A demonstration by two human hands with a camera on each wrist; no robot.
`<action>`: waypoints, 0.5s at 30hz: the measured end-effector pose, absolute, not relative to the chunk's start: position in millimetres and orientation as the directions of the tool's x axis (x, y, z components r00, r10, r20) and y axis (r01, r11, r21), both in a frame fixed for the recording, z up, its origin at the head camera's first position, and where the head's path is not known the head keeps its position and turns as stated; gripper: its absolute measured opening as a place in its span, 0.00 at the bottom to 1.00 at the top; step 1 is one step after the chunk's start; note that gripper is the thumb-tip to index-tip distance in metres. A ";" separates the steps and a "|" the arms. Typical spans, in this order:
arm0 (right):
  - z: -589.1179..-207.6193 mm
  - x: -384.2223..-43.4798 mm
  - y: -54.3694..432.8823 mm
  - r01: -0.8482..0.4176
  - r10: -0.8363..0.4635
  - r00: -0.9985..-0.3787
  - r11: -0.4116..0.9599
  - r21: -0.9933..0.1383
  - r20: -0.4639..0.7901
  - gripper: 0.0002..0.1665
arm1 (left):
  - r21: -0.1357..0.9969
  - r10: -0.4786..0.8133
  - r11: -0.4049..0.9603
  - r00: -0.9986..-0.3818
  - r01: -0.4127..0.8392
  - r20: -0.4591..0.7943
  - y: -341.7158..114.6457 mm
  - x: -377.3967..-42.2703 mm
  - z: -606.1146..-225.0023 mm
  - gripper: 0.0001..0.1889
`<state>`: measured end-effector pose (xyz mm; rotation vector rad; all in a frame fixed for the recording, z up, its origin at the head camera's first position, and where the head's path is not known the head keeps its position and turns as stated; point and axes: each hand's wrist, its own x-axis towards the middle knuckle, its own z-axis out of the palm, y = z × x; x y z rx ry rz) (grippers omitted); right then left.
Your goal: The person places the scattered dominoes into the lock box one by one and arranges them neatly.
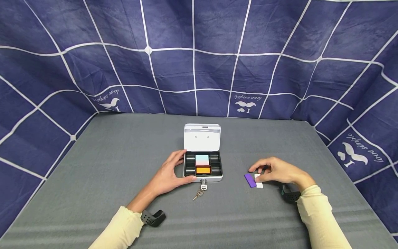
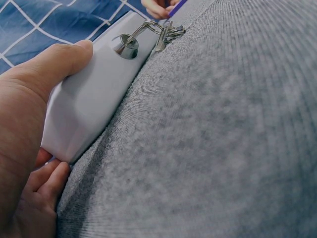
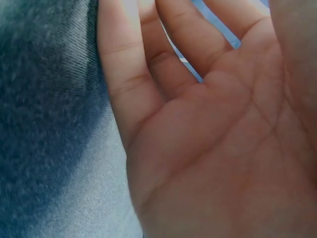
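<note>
A white cash box (image 1: 203, 179) stands with its lid (image 1: 202, 138) raised. Its black tray (image 1: 190, 158) holds a light blue, a pink and an orange block (image 1: 203, 170) in the middle column. My left hand (image 1: 168, 176) grips the box's left side, thumb (image 2: 74, 57) against the front, other fingers around the side. A key sits in the front lock (image 2: 126, 47), more keys (image 1: 199, 193) hanging from it. My right hand (image 1: 275, 170) arches over a purple block (image 1: 250, 180) and a white block (image 1: 259, 185). Its thumb lies across the white one; its palm (image 3: 213, 148) hides the fingertips' contact.
Grey cloth covers the table (image 1: 124, 148). A blue curtain (image 1: 171, 69) with white grid lines hangs behind and along both sides. Dark wrist bands (image 1: 153, 218) stick out beside each forearm.
</note>
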<state>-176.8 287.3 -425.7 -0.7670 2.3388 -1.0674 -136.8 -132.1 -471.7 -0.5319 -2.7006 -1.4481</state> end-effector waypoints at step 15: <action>-427.2 -176.6 297.2 -0.334 -0.725 -0.670 0.484 -0.809 -0.158 0.18 | 0.805 0.280 0.508 -0.942 0.307 0.183 -132.4 -136.4 -471.8 0.53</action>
